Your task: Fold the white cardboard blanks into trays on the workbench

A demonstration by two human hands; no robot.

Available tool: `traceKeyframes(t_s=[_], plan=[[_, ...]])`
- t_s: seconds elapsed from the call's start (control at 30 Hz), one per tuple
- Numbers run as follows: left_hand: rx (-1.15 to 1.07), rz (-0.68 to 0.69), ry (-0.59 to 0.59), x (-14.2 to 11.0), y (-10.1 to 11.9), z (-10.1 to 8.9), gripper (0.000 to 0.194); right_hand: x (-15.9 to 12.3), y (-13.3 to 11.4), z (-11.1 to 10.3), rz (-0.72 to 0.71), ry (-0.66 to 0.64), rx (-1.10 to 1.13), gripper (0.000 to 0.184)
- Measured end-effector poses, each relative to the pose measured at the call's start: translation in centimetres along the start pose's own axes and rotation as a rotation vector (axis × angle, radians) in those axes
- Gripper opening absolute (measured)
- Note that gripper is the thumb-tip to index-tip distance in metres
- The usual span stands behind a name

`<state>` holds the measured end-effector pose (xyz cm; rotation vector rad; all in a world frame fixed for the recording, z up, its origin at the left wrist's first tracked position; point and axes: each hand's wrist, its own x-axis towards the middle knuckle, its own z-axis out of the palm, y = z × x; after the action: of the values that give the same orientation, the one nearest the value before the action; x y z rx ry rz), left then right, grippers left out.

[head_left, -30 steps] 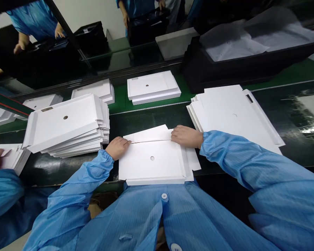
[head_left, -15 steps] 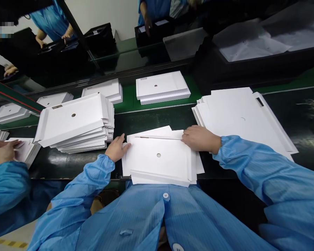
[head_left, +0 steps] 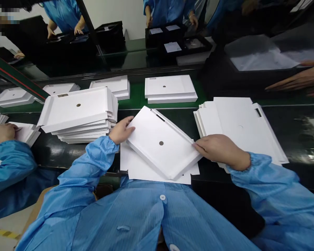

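The white rectangular folded-cardboard tray (head_left: 155, 130) lies between the left hand (head_left: 121, 130) and right hand (head_left: 216, 147), its long axis slanting bodyward from left to right. The right pinches a corner; the left's fingers and thumb part at the opposite short edge, grip unclear.

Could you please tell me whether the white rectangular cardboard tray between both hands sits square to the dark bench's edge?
No, the tray is turned diagonally, one corner toward the blue coat.
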<state>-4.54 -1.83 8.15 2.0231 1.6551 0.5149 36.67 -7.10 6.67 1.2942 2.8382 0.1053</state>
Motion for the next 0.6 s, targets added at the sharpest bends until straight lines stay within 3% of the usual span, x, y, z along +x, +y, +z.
traceKeyframes(t_s=[0.07,0.17,0.23,0.4,0.5,0.6], plan=[[0.194,0.04,0.052,2.0,1.5,-0.9,0.055,0.2,-1.3,-0.4,-0.114,-0.052,0.046,0.049],[0.336,0.06,-0.003,5.4,2.4,-1.3,0.052,1.3,-3.1,-0.8,-0.173,-0.072,0.058,0.05],[0.324,0.058,-0.06,7.3,2.2,-0.8,0.052,2.7,-3.6,-0.9,-0.101,-0.038,0.079,0.049],[0.226,0.024,-0.264,9.4,1.7,0.9,0.05,8.3,-2.6,-0.1,0.322,0.071,0.28,0.043],[0.185,0.062,-0.312,9.4,1.9,1.6,0.049,11.7,-1.8,0.8,0.432,-0.012,0.321,0.055],[0.154,0.079,-0.305,9.4,2.0,2.3,0.047,13.9,-1.8,1.8,0.428,-0.147,0.308,0.054]])
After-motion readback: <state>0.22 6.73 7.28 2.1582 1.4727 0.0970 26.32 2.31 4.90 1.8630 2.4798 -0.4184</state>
